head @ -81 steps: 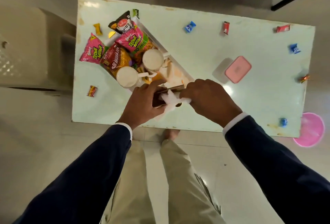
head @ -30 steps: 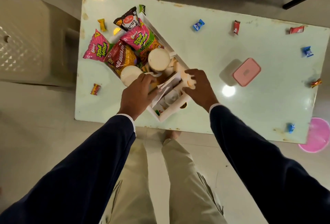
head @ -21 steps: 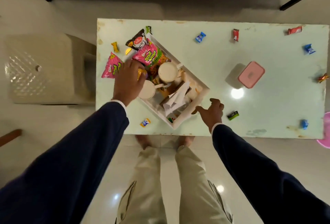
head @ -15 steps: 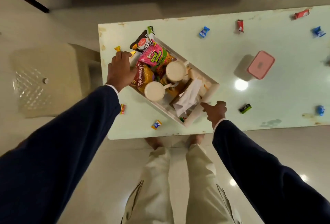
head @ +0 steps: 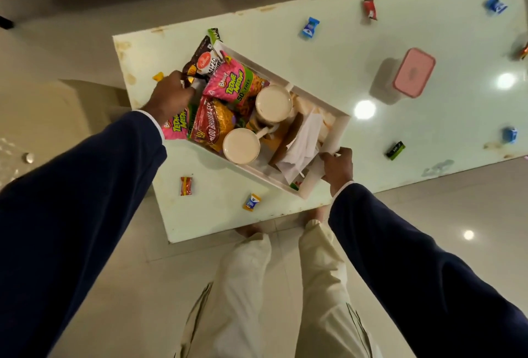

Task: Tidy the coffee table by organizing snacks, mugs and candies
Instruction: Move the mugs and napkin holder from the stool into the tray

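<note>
A white tray lies slantwise on the pale green coffee table. It holds two cream mugs, pink snack packets, a red packet, a dark packet and white tissue. My left hand is at the tray's far-left end, fingers closed at the dark packet's edge. My right hand grips the tray's near-right end wall. Wrapped candies are scattered over the table: blue, red, orange, red-yellow, green.
A pink lidded box stands on the table to the right. More candies lie near the far right edge. A beige stool stands left of the table, a dark red sofa edge along the top. My legs are below the table's near edge.
My hands left the tissue in the tray and moved apart to the tray's two ends. The pink packet beside the tray now lies against it. The view tilted.
</note>
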Action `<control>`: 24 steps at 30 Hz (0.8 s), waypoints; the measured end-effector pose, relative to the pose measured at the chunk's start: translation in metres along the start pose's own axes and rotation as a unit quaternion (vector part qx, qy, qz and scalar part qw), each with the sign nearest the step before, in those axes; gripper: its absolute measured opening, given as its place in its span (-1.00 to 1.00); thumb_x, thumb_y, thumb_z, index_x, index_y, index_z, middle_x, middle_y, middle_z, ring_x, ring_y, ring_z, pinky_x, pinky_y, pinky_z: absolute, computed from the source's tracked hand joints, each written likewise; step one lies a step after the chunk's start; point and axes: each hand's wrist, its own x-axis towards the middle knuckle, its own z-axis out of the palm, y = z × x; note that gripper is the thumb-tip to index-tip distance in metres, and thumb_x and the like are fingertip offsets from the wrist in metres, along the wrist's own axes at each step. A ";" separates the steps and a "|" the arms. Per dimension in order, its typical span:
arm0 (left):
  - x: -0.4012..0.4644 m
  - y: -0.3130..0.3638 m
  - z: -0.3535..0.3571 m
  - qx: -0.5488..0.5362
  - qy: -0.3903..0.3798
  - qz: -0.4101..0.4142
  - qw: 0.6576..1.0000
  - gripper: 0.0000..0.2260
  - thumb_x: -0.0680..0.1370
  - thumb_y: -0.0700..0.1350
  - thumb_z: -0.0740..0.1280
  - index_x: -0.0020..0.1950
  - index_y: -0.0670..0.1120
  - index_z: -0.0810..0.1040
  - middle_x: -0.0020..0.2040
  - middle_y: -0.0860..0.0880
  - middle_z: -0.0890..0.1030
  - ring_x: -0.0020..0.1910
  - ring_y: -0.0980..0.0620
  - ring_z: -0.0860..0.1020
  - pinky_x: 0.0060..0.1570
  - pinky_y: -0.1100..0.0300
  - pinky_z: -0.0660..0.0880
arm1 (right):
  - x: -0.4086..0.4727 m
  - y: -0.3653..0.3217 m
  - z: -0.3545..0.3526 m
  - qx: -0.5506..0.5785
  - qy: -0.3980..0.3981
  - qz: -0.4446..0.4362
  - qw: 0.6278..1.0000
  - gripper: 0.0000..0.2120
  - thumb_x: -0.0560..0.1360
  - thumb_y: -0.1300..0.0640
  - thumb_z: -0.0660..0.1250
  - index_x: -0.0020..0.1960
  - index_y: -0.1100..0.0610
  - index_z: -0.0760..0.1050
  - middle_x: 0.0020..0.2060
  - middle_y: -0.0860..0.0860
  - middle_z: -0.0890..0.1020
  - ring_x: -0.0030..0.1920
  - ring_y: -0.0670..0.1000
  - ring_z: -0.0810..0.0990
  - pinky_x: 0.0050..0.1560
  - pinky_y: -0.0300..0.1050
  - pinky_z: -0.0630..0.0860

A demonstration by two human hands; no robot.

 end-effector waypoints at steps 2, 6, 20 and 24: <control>-0.003 0.000 0.000 -0.011 -0.003 -0.017 1.000 -0.51 0.59 0.16 0.33 0.37 -0.15 0.45 0.26 -0.22 0.60 0.19 -0.26 0.57 0.02 0.04 0.44 | 0.002 -0.005 -0.004 -0.006 0.004 0.002 1.000 -0.64 0.57 0.14 0.32 0.31 0.04 0.30 -0.05 -0.05 0.49 0.09 0.17 0.57 0.14 0.22 0.63; -0.029 -0.002 0.004 -0.043 0.025 -0.050 0.997 -0.55 0.62 0.08 0.34 0.39 -0.16 0.41 0.29 -0.26 0.57 0.23 -0.30 0.55 0.07 -0.01 0.43 | 0.010 -0.030 -0.023 -0.065 0.015 -0.037 0.997 -0.66 0.59 0.14 0.25 0.35 0.09 0.31 0.11 0.04 0.50 0.17 0.22 0.57 0.22 0.26 0.57; -0.100 -0.016 0.075 -0.154 0.089 -0.171 0.969 -0.61 0.61 -0.10 0.33 0.40 -0.20 0.39 0.28 -0.28 0.58 0.21 -0.31 0.57 -0.04 0.03 0.41 | 0.066 -0.136 -0.051 -0.225 -0.054 -0.149 0.961 -0.64 0.54 0.19 0.28 0.33 0.11 0.37 0.18 0.10 0.56 0.19 0.20 0.59 0.22 0.24 0.58; -0.102 -0.024 0.084 -0.163 0.089 -0.196 0.963 -0.61 0.61 -0.10 0.33 0.40 -0.19 0.38 0.28 -0.26 0.58 0.19 -0.28 0.58 -0.05 0.03 0.43 | 0.076 -0.143 -0.043 -0.232 -0.068 -0.166 0.956 -0.68 0.55 0.20 0.27 0.30 0.11 0.39 0.13 0.06 0.53 0.18 0.20 0.59 0.20 0.24 0.59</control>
